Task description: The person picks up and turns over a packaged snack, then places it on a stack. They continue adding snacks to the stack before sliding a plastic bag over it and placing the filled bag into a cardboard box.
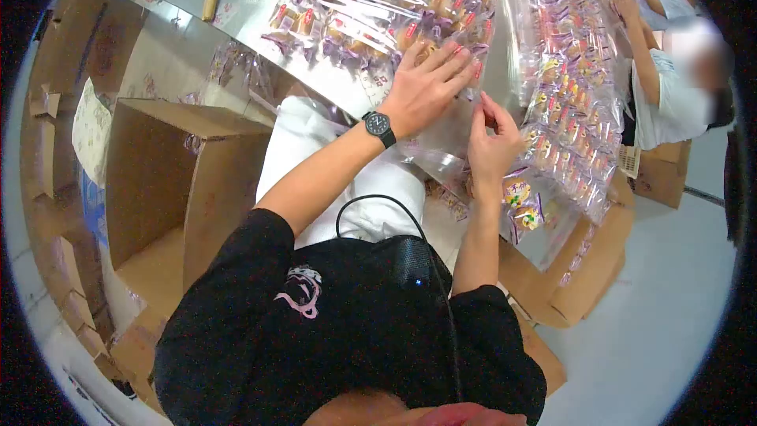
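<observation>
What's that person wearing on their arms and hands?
Both arms are bare below short black sleeves. The left wrist wears a black watch with a round dark face. The left hand and right hand have no gloves or rings that I can see.

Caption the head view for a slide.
Left hand pressed on clear snack bags on a steel table; right hand pinches one bag.
</observation>
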Available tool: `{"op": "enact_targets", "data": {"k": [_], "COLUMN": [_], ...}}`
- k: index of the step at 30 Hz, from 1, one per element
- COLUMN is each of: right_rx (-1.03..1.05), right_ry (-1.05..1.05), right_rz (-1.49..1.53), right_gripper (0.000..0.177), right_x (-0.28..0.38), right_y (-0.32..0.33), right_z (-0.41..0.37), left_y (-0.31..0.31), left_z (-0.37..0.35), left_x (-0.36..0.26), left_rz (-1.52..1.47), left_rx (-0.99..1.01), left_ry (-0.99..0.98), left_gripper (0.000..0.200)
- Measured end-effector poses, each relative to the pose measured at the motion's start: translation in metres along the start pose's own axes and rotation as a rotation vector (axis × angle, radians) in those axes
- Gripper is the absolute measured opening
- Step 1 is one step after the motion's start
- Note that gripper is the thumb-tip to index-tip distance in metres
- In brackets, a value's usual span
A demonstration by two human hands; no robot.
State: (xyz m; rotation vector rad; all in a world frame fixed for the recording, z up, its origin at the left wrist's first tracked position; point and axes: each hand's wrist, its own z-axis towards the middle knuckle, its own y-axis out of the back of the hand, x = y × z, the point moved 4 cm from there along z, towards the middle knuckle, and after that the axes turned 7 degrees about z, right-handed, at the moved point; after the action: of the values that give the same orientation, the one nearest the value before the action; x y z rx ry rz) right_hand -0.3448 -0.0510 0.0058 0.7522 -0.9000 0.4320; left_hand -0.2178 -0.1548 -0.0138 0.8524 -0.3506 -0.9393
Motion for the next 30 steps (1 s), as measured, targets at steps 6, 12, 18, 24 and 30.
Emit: {"op": "enact_targets", "data": {"k": [6, 12, 18, 24, 30], "right_rx": [-0.006, 0.061, 0.117, 0.678, 1.115], "right_ry": [-0.011, -0.019, 0.123, 0.196, 0.186], "right_rz": [0.038, -0.084, -0.020, 0.296, 0.299], "right_gripper": [0.024, 0.025, 0.018, 0.020, 0.034], "right_x": [-0.003, 0.007, 0.048, 0.064, 0.042], "right_y": [-0.005, 0.000, 0.017, -0.004, -0.023], "right_z": [-0.004, -0.011, -0.061, -0.132, -0.150], "left_y": [0.009, 0.027, 0.113, 0.214, 0.256], "left_z": [-0.004, -0.023, -0.109, -0.217, -0.239], "left_x": [0.009, 0.001, -0.016, 0.022, 0.051], "left_rz": [-0.075, -0.084, -0.215, -0.031, 0.094], "left_rx": [0.118, 0.172, -0.015, -0.145, -0.321], "left_ry": [-0.028, -0.019, 0.094, 0.506, 0.803], "left_gripper": [0.058, 0.066, 0.033, 0.016, 0.009]}}
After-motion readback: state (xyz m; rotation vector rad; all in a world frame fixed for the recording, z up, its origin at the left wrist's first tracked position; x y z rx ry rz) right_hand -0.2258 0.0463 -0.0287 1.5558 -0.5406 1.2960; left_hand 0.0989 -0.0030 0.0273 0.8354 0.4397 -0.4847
